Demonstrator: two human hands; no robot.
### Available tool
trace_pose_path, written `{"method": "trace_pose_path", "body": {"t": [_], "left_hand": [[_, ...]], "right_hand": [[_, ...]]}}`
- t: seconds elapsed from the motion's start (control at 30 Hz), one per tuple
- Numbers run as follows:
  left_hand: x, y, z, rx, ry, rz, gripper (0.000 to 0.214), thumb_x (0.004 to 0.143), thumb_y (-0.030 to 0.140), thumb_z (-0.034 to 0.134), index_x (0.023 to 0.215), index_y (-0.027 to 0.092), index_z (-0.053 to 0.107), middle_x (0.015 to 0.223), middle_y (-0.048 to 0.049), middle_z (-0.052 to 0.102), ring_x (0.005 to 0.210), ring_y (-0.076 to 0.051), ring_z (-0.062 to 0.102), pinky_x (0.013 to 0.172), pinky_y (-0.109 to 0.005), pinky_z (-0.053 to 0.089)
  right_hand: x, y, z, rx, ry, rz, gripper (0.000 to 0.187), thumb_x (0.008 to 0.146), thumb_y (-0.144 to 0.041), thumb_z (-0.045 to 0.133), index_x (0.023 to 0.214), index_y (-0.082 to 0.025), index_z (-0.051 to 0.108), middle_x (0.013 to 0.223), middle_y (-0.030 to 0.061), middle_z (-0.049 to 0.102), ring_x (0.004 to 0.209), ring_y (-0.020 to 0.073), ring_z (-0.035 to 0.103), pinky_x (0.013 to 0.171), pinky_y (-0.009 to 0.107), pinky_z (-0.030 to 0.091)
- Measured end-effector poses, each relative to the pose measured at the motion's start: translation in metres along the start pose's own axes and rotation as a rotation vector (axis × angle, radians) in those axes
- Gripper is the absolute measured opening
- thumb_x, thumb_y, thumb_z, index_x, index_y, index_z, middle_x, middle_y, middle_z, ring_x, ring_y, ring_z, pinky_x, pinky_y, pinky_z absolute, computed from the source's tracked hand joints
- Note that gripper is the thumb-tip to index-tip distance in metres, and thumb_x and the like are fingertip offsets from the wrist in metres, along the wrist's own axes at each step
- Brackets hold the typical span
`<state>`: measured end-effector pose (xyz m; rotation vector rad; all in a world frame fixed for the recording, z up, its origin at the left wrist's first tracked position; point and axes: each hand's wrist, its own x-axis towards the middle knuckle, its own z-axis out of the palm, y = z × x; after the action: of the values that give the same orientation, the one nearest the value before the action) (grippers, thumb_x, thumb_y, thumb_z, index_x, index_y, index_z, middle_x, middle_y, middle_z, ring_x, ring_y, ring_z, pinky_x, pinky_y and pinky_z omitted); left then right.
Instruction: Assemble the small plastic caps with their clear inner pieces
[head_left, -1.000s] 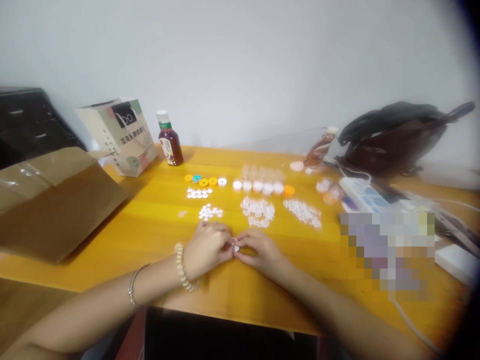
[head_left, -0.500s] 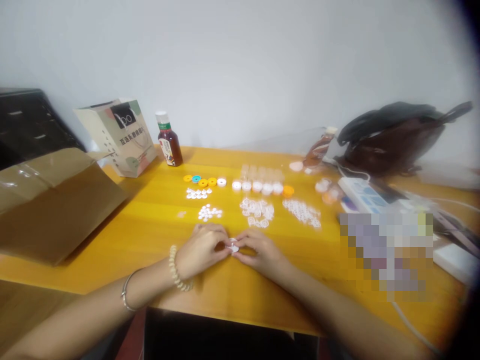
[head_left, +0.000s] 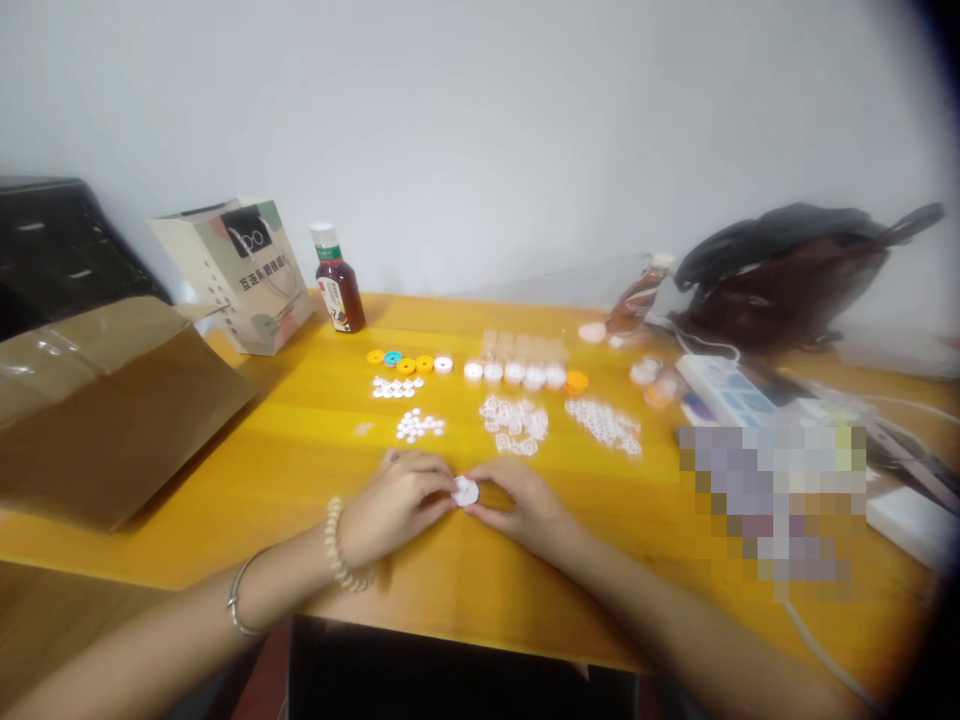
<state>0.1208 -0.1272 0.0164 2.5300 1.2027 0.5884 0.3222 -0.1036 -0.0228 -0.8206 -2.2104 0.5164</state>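
Observation:
My left hand and my right hand meet at the near middle of the yellow table. Both pinch one small white round piece between their fingertips. Just beyond them lie heaps of small white parts. Behind those runs a row of yellow, blue and white rings and a row of white caps ending in an orange one.
An open cardboard box sits at the left, with a paper bag and a dark drink bottle behind it. A power strip, cables and a dark bag stand at the right.
My left arm has drawn back slightly toward me. The white piece now shows more fully between the fingertips of both hands.

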Motion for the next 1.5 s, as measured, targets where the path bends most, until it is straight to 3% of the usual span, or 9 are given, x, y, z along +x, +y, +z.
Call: {"method": "trace_pose_path", "body": {"t": [0.3,0.57,0.8,1.07,1.5], "left_hand": [[-0.006,0.005,-0.003,0.185,-0.034,0.096,0.022,0.088,0.024,0.044,0.1,0.025,0.063,0.102,-0.0034,0.061,0.091,-0.017,0.052,0.081,-0.033,0.031],[-0.009,0.009,0.004,0.398,-0.012,0.196,0.022,0.088,0.015,0.04,0.097,0.018,0.06,0.094,-0.0072,0.062,0.092,-0.02,0.051,0.08,-0.037,0.028],[-0.005,0.006,-0.004,0.144,-0.059,0.134,0.024,0.086,0.018,0.043,0.101,0.023,0.062,0.1,-0.0039,0.064,0.091,-0.017,0.055,0.082,-0.035,0.031],[0.004,-0.006,-0.005,-0.029,-0.015,0.008,0.021,0.085,0.02,0.047,0.098,0.023,0.064,0.097,-0.0017,0.065,0.088,-0.015,0.057,0.086,-0.035,0.035],[0.023,-0.012,0.007,-0.062,-0.048,0.075,0.015,0.084,0.023,0.051,0.085,0.02,0.066,0.086,-0.0013,0.064,0.083,-0.015,0.056,0.079,-0.03,0.037]], "right_hand": [[-0.001,0.0,0.001,0.023,0.008,0.062,0.025,0.071,-0.022,0.065,0.093,-0.02,0.054,0.085,0.0036,0.065,0.08,0.017,0.062,0.071,0.029,0.05],[0.0,-0.003,0.0,0.013,-0.015,0.096,0.022,0.07,-0.019,0.063,0.09,-0.021,0.053,0.084,0.0029,0.065,0.078,0.0167,0.062,0.07,0.029,0.05],[0.0,-0.003,0.0,0.025,-0.003,0.092,0.022,0.071,-0.019,0.063,0.089,-0.021,0.052,0.083,0.0031,0.064,0.077,0.0164,0.061,0.068,0.029,0.051],[0.001,-0.003,0.0,0.064,-0.019,0.11,0.021,0.072,-0.02,0.061,0.09,-0.02,0.052,0.084,0.003,0.062,0.08,0.0163,0.061,0.07,0.029,0.05],[0.002,-0.003,0.001,0.166,-0.009,0.171,0.022,0.07,-0.021,0.063,0.089,-0.02,0.051,0.081,0.0024,0.06,0.077,0.0161,0.059,0.072,0.031,0.05]]}}
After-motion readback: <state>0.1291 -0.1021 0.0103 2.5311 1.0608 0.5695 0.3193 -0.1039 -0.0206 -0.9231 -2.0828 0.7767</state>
